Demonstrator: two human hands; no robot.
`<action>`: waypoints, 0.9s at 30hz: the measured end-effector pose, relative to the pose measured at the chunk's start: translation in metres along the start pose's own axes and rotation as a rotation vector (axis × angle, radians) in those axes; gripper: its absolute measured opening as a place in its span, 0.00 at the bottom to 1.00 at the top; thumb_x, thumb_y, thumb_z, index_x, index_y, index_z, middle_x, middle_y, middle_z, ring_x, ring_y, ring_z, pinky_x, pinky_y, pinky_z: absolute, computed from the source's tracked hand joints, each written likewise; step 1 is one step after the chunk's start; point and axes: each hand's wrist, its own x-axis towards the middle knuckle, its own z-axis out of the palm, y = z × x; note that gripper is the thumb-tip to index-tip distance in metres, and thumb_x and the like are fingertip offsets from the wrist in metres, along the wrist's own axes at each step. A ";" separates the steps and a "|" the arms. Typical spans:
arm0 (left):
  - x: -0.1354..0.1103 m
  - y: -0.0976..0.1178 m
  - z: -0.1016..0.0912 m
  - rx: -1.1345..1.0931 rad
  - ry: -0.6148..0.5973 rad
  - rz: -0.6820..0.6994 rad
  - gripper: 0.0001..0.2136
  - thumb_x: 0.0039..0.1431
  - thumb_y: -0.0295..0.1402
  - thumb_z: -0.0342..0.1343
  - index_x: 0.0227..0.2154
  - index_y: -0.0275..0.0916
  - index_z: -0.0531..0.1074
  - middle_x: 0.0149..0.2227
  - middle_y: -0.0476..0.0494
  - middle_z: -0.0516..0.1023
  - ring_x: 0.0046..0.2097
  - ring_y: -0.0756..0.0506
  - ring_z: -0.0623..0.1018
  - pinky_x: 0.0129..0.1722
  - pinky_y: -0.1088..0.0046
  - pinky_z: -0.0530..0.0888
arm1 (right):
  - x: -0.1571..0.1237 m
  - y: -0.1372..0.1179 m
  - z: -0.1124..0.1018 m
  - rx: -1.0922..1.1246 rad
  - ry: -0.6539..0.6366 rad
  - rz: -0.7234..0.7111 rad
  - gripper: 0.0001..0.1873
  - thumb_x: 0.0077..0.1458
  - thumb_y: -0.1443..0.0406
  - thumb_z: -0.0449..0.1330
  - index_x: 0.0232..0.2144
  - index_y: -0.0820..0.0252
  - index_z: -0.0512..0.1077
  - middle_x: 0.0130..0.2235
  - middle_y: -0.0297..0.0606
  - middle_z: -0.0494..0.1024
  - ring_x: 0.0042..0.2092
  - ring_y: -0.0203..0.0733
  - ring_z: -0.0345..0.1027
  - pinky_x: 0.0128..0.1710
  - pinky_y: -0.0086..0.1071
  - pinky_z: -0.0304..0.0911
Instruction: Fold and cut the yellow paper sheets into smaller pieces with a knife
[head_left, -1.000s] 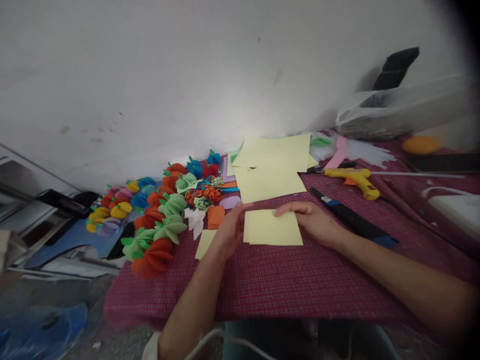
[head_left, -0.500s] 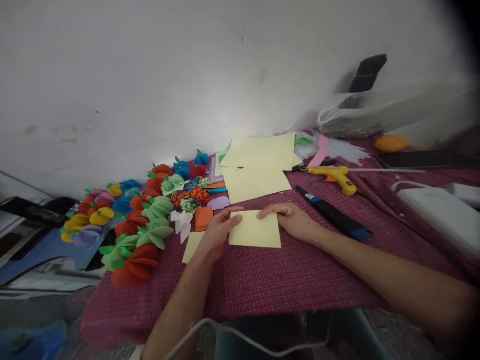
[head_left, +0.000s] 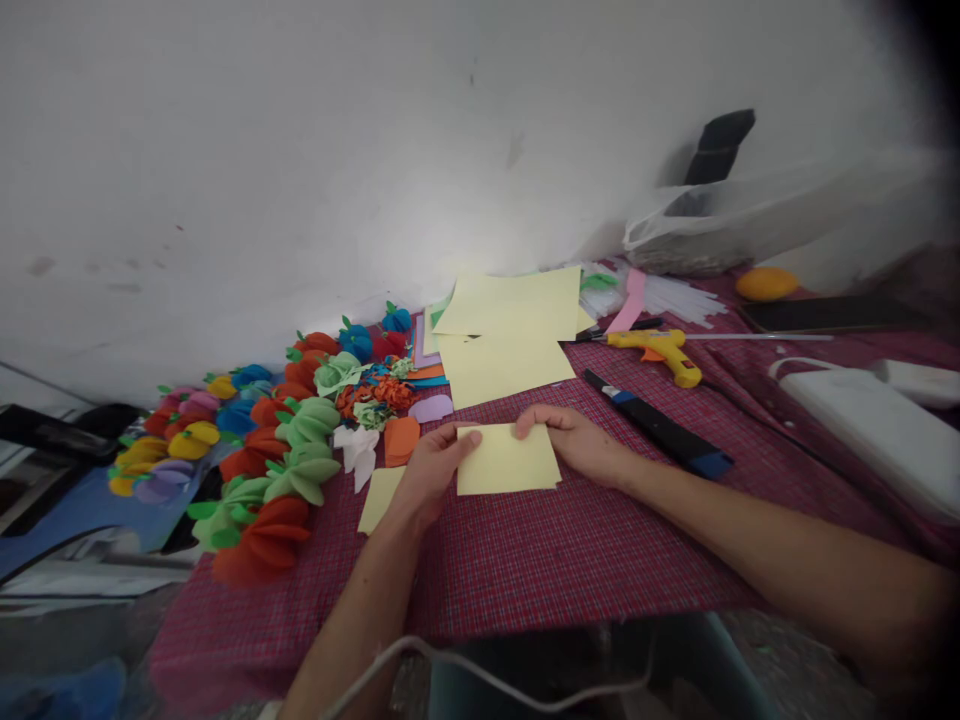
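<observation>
A pale yellow folded paper (head_left: 506, 460), rectangular, edges nearly aligned.

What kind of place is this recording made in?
Probably a home craft workspace against a plain wall: rows of paper flowers on a red checked cloth, a yellow glue gun beside loose yellow sheets, and the left hand and right hand holding a folded yellow paper.
</observation>
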 end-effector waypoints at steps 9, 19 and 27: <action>0.003 -0.005 -0.002 0.121 0.091 0.004 0.15 0.40 0.42 0.63 0.26 0.36 0.71 0.21 0.51 0.74 0.21 0.52 0.70 0.21 0.79 0.64 | 0.000 0.003 -0.001 -0.068 -0.043 -0.011 0.06 0.46 0.68 0.53 0.26 0.58 0.71 0.25 0.30 0.72 0.25 0.32 0.61 0.25 0.26 0.55; 0.003 -0.003 -0.001 0.238 0.198 0.099 0.12 0.42 0.42 0.60 0.23 0.36 0.70 0.17 0.54 0.70 0.18 0.54 0.65 0.18 0.80 0.59 | 0.000 -0.006 -0.003 0.154 -0.069 0.080 0.15 0.47 0.65 0.49 0.38 0.61 0.69 0.38 0.40 0.75 0.36 0.39 0.68 0.34 0.31 0.62; 0.005 -0.004 -0.001 0.254 0.209 0.092 0.12 0.43 0.41 0.59 0.23 0.36 0.69 0.17 0.54 0.69 0.18 0.54 0.64 0.18 0.80 0.58 | 0.000 0.001 -0.001 0.018 -0.022 0.057 0.19 0.44 0.62 0.61 0.41 0.58 0.69 0.40 0.39 0.75 0.38 0.40 0.69 0.37 0.32 0.62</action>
